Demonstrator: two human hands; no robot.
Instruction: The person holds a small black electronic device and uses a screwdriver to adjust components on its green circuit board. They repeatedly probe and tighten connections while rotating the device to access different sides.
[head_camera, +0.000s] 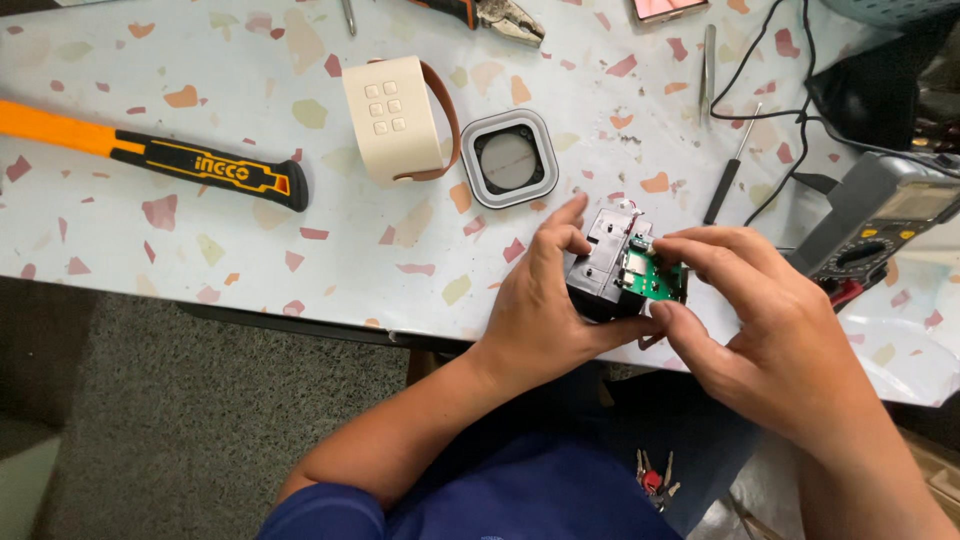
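The left hand (545, 300) is wrapping around a small black boxy gadget block (600, 275), with the fingers curled shut on its left side and the thumb under it. The block is sitting at the near edge of the speckled white counter (250, 240), partly hanging over the person's lap. The right hand (760, 320) is pinching a little green circuit board (655, 278) on the right side of the block, with fingers on top and thumb below, closed tight on it. Thin wires seem to be running from the board into the block, but they are too small to be sure.

Farther off, a cream plastic shell with six buttons and a brown strap (395, 120) is lying beside a square grey-rimmed speaker piece (508, 160). On the left, a hammer with an orange and black handle (160, 155) is resting. On the right, a thin black screwdriver (727, 180) and a grey meter (880, 225) are lying.

If the right hand is pulling too hard, the little wires could snap. The block could also slip off the counter edge, because so little counter is under it.
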